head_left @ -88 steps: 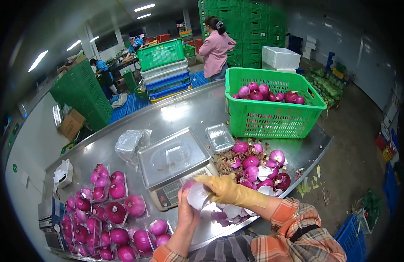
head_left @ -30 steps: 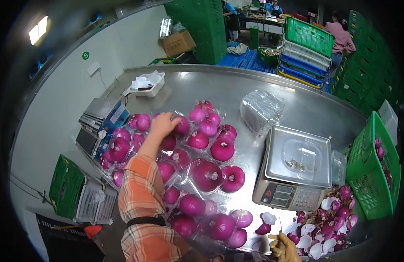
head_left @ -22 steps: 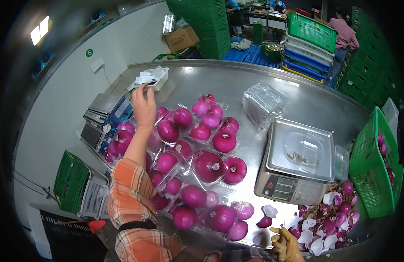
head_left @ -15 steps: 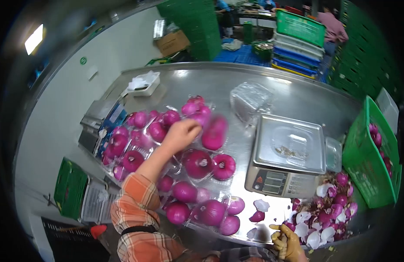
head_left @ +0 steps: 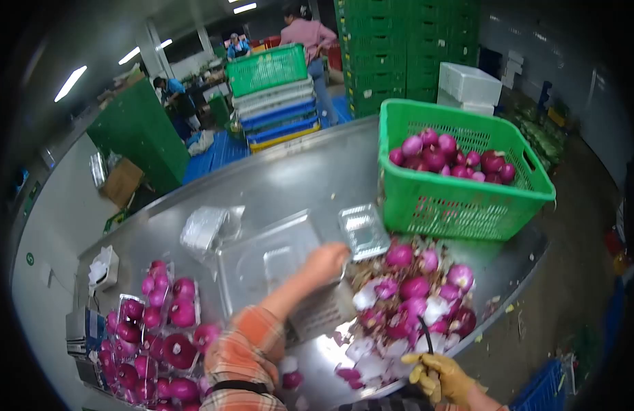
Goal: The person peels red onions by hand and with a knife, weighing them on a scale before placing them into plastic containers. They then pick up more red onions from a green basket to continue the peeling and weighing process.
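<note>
My left hand [head_left: 328, 263], bare and blurred, is over the right side of the metal-topped scale [head_left: 258, 264], close to an empty clear plastic tray [head_left: 364, 231]. Motion smears its fingers, so its grip is unclear. My right hand [head_left: 441, 378], in a yellowish glove, is closed around a thin dark curved tool [head_left: 425, 334] at the near edge of the onion pile. Peeled purple onions [head_left: 414, 288] lie there among loose skins [head_left: 361, 348]. Clear packs of purple onions [head_left: 178, 351] sit together at the lower left.
A green crate [head_left: 461, 198] of onions stands at the table's back right. Bundled clear plastic [head_left: 206, 229] lies behind the scale, and a small white container [head_left: 103, 267] at the left. Beyond the metal table [head_left: 330, 161] are stacked crates [head_left: 276, 109] and people [head_left: 308, 34].
The view has swung right, bringing the green crate fully into sight. My left hand has left the onion packs and moved right to the scale and clear tray. The dark tool now shows at my right hand.
</note>
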The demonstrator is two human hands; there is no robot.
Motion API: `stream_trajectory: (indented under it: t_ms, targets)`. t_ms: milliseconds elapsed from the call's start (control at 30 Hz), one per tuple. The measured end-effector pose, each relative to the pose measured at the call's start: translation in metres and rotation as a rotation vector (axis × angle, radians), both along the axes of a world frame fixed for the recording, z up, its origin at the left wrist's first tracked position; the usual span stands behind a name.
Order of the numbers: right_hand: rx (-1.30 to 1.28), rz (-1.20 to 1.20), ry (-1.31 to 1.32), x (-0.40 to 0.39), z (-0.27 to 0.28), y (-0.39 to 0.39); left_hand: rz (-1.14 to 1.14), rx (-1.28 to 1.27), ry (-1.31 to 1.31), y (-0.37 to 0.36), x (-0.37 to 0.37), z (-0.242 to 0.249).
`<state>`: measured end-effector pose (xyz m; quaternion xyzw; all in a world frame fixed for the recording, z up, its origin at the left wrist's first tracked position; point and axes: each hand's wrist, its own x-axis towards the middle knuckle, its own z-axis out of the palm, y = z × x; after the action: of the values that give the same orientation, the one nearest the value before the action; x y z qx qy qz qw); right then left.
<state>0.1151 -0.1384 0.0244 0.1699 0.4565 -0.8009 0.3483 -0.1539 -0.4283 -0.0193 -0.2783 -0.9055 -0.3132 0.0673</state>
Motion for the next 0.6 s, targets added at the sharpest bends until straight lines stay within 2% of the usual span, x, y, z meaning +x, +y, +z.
stream_trajectory:
  t_ms: [33,100,133,167,200,300,400,500,600]
  targets:
    - [-0.014,0.034,0.015,-0.006,-0.005,0.018,-0.061,-0.059,0.034,0.024,-0.018,-0.024]
    - [0.019,-0.050,-0.073,-0.021,0.025,0.032,0.008,-0.436,-0.111,0.068,-0.043,-0.052]
    - [0.029,-0.040,-0.006,-0.028,0.032,0.045,0.033,-0.593,-0.078,0.078,-0.057,-0.085]
    - [0.044,-0.029,0.054,-0.035,0.033,0.059,-0.057,-0.673,-0.016,0.084,-0.060,-0.092]
    - [0.010,0.003,0.042,-0.038,0.007,0.079,-0.053,-0.690,-0.124,0.089,-0.069,-0.105]
    - [0.025,0.071,0.091,-0.057,0.015,0.113,-0.100,-0.807,-0.119,0.095,-0.075,-0.090]
    - [-0.036,0.106,0.017,-0.072,0.005,0.136,-0.125,-0.858,-0.090,0.091,-0.070,-0.077]
    - [0.017,0.142,0.040,-0.084,0.012,0.140,-0.084,-0.798,0.006,0.088,-0.067,-0.081]
    - [0.003,0.146,0.060,-0.088,-0.004,0.133,-0.053,-0.671,0.152,0.089,-0.063,-0.072]
